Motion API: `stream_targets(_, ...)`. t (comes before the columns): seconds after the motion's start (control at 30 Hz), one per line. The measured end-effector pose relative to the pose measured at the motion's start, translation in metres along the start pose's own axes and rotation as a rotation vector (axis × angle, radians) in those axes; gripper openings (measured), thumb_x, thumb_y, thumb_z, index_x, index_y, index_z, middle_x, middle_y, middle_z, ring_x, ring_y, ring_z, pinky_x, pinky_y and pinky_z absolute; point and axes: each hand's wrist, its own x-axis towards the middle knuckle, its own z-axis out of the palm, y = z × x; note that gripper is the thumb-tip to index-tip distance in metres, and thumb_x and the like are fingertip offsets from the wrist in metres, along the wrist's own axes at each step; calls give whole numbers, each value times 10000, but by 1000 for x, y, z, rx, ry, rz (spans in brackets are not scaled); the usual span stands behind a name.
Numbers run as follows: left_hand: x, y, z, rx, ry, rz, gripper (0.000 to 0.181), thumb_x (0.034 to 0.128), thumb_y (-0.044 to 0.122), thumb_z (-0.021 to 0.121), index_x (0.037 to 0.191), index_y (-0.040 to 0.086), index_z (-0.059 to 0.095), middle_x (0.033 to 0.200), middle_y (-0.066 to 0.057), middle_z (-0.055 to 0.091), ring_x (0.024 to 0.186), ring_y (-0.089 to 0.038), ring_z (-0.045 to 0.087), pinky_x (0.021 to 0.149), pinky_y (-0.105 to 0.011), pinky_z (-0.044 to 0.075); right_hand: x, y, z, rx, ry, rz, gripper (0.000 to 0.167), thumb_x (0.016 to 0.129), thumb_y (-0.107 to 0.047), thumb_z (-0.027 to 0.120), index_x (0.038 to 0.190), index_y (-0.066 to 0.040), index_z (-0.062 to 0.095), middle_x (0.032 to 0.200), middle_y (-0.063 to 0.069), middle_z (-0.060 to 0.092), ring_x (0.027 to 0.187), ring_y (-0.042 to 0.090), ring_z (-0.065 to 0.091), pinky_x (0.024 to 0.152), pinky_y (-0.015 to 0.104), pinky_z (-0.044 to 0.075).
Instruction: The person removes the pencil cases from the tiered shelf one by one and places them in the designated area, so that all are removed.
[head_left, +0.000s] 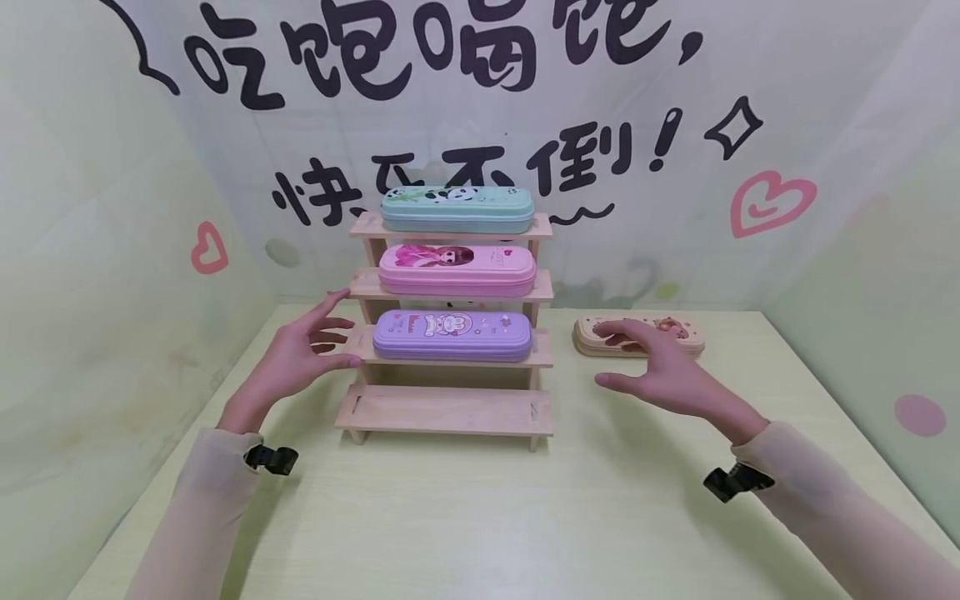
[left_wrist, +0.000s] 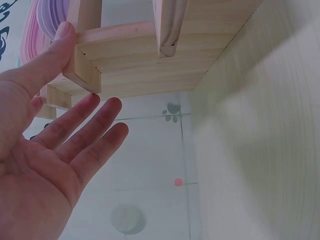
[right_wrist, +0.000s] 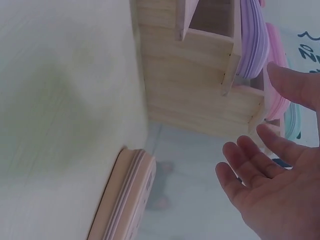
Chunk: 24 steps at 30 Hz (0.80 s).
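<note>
On the pale table [head_left: 465,517], toward the back, we note a wooden rack [head_left: 442,411] of four steps. Three pencil cases lie lengthwise on it, one to a step: the teal case [head_left: 487,210] with pandas at the top, the pink case [head_left: 487,272] with a long-haired figure below it, then the purple case [head_left: 480,335] with a cartoon character. To the right of the rack, well apart from it, we see the beige case [head_left: 681,332] lying flat on the table, a brownish picture on its lid.

Left hand [head_left: 300,348]: at the left end of the rack, fingers loosely extended, thumb held apart from them. Thumb and forefinger tips reach the step ends; whether they actually touch the wood, we cannot tell.

Right hand [head_left: 670,371]: fingers spread and slightly bent, thumb well away from them. From the head view it covers part of the beige case; the right wrist view shows us a gap between the two.

We record a black strap on each sleeve, left strap [head_left: 272,459] and right strap [head_left: 738,481]. Behind stands a whitish backdrop [head_left: 652,217] with large dark writing and a pink heart [head_left: 772,175].
</note>
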Motion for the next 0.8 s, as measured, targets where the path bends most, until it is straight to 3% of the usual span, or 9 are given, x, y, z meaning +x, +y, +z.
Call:
stream_targets(0.37,0,0,-1,2,-2,22,1077,838,235,921,1686,346,265,1404,-200,638,1237,-439,642,1011,-553,538,33,-30,18,39,-16,39,673,911,-271,862,1476,-62,561,1427,115,601,1299,329,558,1129,552,432)
stream_targets(0.8,1,-6,0,-14,5,31,1087,834,229,926,1682,372,261,1388,-188,652,1214,-381,668,1005,-511,550,63,-44,47,123,2,8,708,866,-221,892,1478,-68,568,1440,110,610,1298,312,578,1106,527,464)
